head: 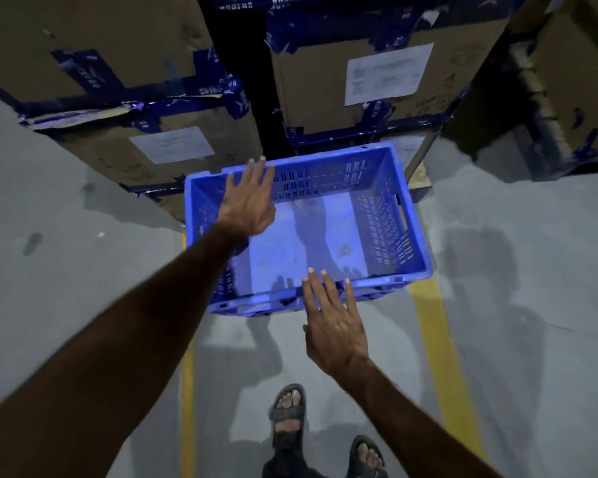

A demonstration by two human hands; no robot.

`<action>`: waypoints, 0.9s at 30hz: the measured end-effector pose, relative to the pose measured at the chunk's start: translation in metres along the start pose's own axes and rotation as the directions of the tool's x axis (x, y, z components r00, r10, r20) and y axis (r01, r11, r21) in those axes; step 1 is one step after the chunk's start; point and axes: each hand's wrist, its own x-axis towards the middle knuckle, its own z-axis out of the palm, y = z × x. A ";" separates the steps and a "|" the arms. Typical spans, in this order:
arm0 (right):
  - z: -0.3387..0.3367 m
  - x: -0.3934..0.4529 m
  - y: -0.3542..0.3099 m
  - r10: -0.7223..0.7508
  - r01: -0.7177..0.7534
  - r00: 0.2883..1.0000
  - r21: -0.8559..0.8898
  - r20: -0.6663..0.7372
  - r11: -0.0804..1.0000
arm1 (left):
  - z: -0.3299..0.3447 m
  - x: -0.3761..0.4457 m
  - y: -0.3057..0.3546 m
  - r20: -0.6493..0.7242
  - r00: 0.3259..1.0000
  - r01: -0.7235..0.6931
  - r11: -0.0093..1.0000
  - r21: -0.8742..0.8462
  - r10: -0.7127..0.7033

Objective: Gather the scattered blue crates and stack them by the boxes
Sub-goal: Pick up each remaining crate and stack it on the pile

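An empty blue crate (387, 222) with slotted walls stands on the grey floor, its far side up against the stacked cardboard boxes (325, 88). Another blue rim shows under its near edge, so it seems to rest on a second crate. My left hand (247, 201) hovers over the crate's far left corner with fingers spread and straight, holding nothing. My right hand (332, 319) is stretched out flat over the near rim, fingers apart, also holding nothing. Whether either hand touches the crate I cannot tell.
Tall cardboard boxes (118, 63) bound with blue tape and paper labels fill the back and right (567, 81). Two yellow floor lines (439, 339) run toward the crate on the grey concrete. My feet in dark sandals (287, 419) stand just behind the crate.
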 end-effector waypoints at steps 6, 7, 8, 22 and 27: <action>0.019 0.010 -0.006 0.021 -0.020 0.999 -0.042 0.034 0.999 | -0.004 0.063 -0.011 0.083 0.995 -0.059 0.996 0.068 0.054; 0.020 0.011 -0.008 0.030 -0.029 0.999 -0.038 0.030 0.999 | 0.000 0.065 -0.011 0.088 0.994 -0.074 0.995 0.073 0.067; 0.022 0.012 -0.009 0.044 -0.043 0.999 -0.027 0.032 0.999 | 0.006 0.066 -0.012 0.083 0.994 -0.083 0.994 0.071 0.077; 0.034 0.015 -0.018 0.074 -0.077 0.995 -0.043 -0.066 0.996 | 0.025 0.079 -0.013 -0.015 0.993 -0.121 0.990 -0.079 0.120; 0.040 0.015 -0.013 0.052 -0.056 0.995 -0.048 -0.080 0.997 | 0.039 0.076 -0.020 -0.068 0.988 -0.140 0.990 -0.027 0.138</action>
